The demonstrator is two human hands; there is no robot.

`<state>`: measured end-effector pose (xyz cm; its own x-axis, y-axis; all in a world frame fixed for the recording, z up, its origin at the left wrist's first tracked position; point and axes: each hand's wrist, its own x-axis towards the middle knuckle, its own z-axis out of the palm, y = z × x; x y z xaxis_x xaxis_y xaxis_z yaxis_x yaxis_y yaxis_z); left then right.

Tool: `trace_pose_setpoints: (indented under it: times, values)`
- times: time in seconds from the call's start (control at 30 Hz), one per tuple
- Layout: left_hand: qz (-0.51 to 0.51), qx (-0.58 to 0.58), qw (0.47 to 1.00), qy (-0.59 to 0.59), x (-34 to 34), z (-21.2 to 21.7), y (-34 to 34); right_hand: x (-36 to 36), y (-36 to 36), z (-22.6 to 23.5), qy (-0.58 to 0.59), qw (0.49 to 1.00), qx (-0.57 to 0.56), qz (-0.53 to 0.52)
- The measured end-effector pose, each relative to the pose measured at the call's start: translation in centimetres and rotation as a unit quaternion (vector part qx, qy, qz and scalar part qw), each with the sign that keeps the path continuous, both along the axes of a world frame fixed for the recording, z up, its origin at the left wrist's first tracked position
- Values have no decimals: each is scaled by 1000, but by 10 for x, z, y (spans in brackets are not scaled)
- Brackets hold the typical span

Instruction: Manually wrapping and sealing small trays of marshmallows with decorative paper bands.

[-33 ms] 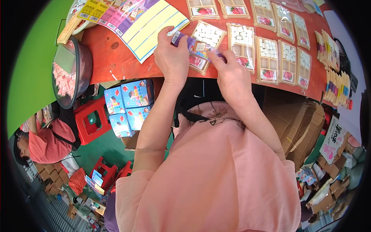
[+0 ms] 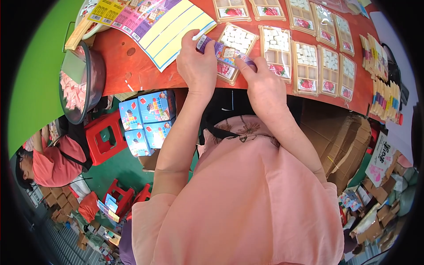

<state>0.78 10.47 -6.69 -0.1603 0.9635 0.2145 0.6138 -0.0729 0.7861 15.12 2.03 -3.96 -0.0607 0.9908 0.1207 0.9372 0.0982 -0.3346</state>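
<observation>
Purple packet (image 2: 223, 51) clamped endwise between fingers of left hand (image 2: 197, 66) and right hand (image 2: 265, 88).

Packet (image 2: 223, 52) between fingers of left hand (image 2: 197, 66) and right hand (image 2: 263, 86), over tray (image 2: 234, 44). More trays (image 2: 304, 62) right of fingers. Sheets (image 2: 168, 26) left. Bowl (image 2: 81, 81) far left.

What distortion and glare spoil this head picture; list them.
Head view: fisheye bends the red table edge and leaves black corners; glare whitens the clear trays at upper right; both hands, left hand and right hand, look sharp on the purple packet.
</observation>
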Motion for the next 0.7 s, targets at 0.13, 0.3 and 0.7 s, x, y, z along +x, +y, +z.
trace_pose_setpoints:
  times: [0.13, 0.3, 0.7]
  values:
    - [4, 41, 998, 50, -3, -8, -5, -3, -3, 4, -78, 996, -9, 37]
    - [-19, 46, 991, 123, -25, -9, -25, -1, -17, -1, -82, 994, 4, 75]
    - [33, -105, 987, -118, -49, 9, -96, 8, -26, -3, -26, 991, 3, 131]
